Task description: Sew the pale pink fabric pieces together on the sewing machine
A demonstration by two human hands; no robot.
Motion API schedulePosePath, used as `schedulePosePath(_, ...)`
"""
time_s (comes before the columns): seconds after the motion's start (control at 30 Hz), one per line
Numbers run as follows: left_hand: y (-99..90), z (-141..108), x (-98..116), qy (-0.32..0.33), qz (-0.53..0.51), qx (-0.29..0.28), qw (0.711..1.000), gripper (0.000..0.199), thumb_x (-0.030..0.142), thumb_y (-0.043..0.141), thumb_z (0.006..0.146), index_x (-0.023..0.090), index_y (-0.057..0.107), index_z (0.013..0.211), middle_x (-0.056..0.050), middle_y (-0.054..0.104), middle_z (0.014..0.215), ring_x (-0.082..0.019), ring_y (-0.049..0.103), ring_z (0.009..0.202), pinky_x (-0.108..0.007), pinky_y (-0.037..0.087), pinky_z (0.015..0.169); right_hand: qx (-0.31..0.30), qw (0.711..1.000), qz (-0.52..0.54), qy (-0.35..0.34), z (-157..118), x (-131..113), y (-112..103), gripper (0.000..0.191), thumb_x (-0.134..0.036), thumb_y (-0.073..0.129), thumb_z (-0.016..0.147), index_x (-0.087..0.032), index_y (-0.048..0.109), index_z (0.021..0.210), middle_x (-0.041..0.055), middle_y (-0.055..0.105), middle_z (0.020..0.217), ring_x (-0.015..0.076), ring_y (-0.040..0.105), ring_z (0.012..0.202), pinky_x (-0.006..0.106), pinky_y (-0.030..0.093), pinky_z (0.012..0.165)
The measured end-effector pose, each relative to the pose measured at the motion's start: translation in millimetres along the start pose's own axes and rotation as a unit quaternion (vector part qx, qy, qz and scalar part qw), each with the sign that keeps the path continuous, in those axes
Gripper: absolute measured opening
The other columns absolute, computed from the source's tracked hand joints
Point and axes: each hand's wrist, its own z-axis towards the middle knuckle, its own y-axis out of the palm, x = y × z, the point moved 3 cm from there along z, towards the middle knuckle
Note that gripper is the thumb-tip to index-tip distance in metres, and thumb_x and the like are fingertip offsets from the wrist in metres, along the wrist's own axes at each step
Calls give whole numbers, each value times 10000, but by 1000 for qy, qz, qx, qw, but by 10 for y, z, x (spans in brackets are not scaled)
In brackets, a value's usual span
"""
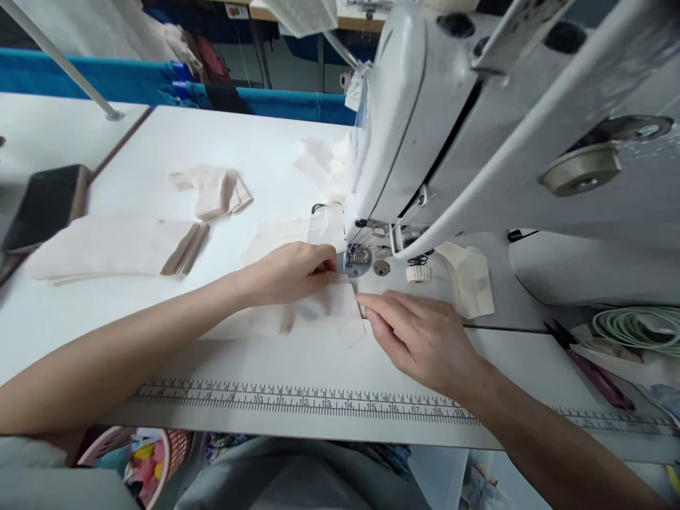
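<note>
A pale cream fabric piece (324, 304) lies on the sewing machine table just in front of the metal needle plate (357, 259). My left hand (292, 273) rests on it with fingers curled, gripping its upper edge beside the plate. From the right, my right hand (419, 336) reaches to the same piece; its index finger and thumb come together at the right edge, and the other fingers are bent. Above the plate stands the white sewing machine (393, 120). The needle and presser foot are hard to make out.
Folded fabric stacks (117, 244) and a smaller bundle (215, 190) lie left, near a phone (47, 202). A cream scrap (467, 280) sits under the machine arm. Snips (598, 375) and green cord (640, 327) are at right. A printed ruler (319, 404) runs along the front edge.
</note>
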Motion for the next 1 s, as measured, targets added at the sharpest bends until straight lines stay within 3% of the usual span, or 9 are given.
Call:
schedulePosePath(0.07, 6, -4, -8, -6, -7, 8, 1000, 197, 299, 462, 913, 173, 605, 863, -18, 687, 790, -148, 601, 664, -257, 402, 621, 30, 995, -98, -11, 15, 34, 63, 301, -172, 374, 1032, -114, 622, 1192, 38, 654, 826, 119, 583, 661, 253, 405, 551)
schedulePosePath(0.23, 23, -7, -13, -5, -11, 8, 1000, 219, 304, 459, 901, 177, 635, 930, -28, 707, 831, -166, 623, 696, -268, 415, 621, 3, 982, -186, -22, 39, 3, 184, 294, -224, 445, 1018, -104, 624, 1218, 38, 598, 820, 130, 530, 613, 291, 379, 516)
schedulePosePath(0.47, 25, -7, -12, -2, 5, 21, 1000, 177, 277, 466, 891, 180, 602, 833, -6, 677, 717, -138, 587, 608, -247, 398, 577, -17, 984, -177, -25, 56, -41, 180, 291, -221, 422, 1016, -101, 636, 1171, 49, 601, 843, 136, 533, 641, 299, 409, 553)
schedulePosePath(0.67, 24, 1, -17, -2, 10, 17, 1000, 154, 273, 475, 888, 181, 594, 856, -13, 680, 759, -150, 603, 650, -250, 403, 597, 39, 986, -161, -28, 88, 32, 165, 294, -184, 418, 1016, -95, 654, 1166, 31, 608, 789, 130, 548, 640, 300, 402, 574)
schedulePosePath(1.0, 17, 0, 12, -23, 5, 28, 999, 167, 294, 491, 864, 182, 611, 831, -6, 685, 713, -156, 621, 624, -251, 422, 575, 5, 983, -179, -29, 102, 64, 176, 292, -168, 467, 995, -132, 657, 1214, 27, 588, 792, 135, 550, 652, 302, 396, 595)
